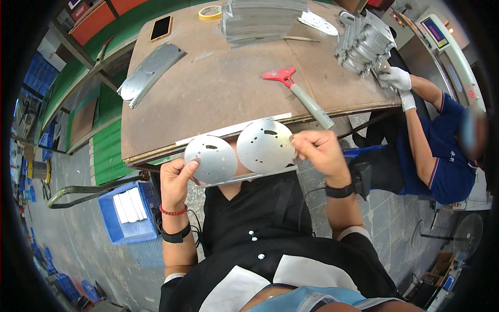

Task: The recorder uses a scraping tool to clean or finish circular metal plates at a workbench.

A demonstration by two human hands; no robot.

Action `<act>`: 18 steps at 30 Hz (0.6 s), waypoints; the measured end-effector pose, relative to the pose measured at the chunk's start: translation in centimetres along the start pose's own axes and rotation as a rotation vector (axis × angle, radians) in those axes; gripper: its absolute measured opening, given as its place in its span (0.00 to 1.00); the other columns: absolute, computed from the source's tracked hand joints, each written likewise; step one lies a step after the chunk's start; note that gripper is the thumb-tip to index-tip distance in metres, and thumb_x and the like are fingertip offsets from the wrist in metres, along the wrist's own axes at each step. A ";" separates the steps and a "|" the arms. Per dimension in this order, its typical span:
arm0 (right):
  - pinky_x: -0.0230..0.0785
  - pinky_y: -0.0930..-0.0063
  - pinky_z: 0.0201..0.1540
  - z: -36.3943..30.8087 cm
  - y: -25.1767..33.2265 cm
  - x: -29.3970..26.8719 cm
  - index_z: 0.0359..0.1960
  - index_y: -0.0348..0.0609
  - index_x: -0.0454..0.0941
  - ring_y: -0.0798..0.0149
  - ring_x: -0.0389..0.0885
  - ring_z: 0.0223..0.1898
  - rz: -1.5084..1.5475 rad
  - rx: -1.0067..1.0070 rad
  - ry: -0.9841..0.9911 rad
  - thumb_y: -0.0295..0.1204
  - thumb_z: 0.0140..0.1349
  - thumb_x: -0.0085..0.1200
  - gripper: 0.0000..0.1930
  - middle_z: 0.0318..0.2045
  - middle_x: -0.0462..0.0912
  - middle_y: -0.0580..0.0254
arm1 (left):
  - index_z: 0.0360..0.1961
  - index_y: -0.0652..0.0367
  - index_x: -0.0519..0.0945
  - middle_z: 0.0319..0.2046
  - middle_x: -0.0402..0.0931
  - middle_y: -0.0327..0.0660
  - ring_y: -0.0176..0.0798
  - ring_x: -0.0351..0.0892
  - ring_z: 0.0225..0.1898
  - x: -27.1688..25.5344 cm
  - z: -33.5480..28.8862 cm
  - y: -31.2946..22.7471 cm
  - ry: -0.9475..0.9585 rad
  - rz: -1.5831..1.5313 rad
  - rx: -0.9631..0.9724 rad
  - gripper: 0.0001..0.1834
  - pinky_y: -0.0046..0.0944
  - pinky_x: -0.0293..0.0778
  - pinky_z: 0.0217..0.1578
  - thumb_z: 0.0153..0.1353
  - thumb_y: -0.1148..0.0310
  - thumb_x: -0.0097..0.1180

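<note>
Here, both hands (175, 179) (323, 152) closed, pinching metal discs (266, 151)

Two held discs (210, 162), two bare hands (175, 179) (plus two gloved hands (397, 78)), one scraper (306, 101).

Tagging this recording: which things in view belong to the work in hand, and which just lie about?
Likely part of it: left hand, right hand, perforated metal discs, stacked metal plates, perhaps red scraper.
Seemingly lying about: phone, yellow tape roll.
</note>
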State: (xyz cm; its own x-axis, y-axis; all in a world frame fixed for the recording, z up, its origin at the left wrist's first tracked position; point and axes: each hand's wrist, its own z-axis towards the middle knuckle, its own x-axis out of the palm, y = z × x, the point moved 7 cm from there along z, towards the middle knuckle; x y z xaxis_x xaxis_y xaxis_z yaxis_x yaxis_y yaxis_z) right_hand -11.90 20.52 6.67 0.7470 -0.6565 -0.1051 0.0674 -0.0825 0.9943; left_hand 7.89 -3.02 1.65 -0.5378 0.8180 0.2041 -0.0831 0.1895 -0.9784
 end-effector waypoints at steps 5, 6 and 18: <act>0.73 0.71 0.38 7.8 4.8 -7.5 0.37 0.34 0.82 0.58 0.82 0.33 -0.712 -0.283 -0.265 0.31 0.62 0.50 0.12 0.31 0.84 0.52 | 0.33 0.66 0.80 0.21 0.77 0.36 0.24 0.74 0.21 -1.4 1.8 -1.2 -0.165 0.029 0.086 0.14 0.26 0.71 0.22 0.67 0.64 0.50; 0.73 0.66 0.41 10.4 5.3 -8.6 0.37 0.35 0.82 0.50 0.83 0.35 -0.928 -0.337 -0.340 0.32 0.62 0.49 0.13 0.32 0.84 0.48 | 0.33 0.66 0.80 0.21 0.77 0.36 0.24 0.74 0.21 -1.3 2.4 -1.2 -0.177 0.033 0.092 0.14 0.26 0.71 0.22 0.67 0.64 0.50; 0.70 0.57 0.49 27.6 -3.2 -13.8 0.42 0.41 0.78 0.53 0.78 0.48 -1.845 -0.063 -0.250 0.28 0.61 0.42 0.13 0.44 0.80 0.52 | 0.26 0.65 0.76 0.20 0.70 0.28 0.21 0.60 0.23 -0.6 7.1 -1.3 -0.372 0.228 0.264 0.18 0.25 0.58 0.23 0.69 0.63 0.46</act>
State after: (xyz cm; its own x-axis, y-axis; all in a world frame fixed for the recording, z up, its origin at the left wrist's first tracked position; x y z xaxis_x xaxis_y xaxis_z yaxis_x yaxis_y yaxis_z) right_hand -40.69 9.20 4.43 -0.3913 0.1376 -0.9099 0.6029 -0.7087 -0.3665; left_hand 2.36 -7.61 2.51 -0.8252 0.5647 0.0054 -0.1120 -0.1542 -0.9817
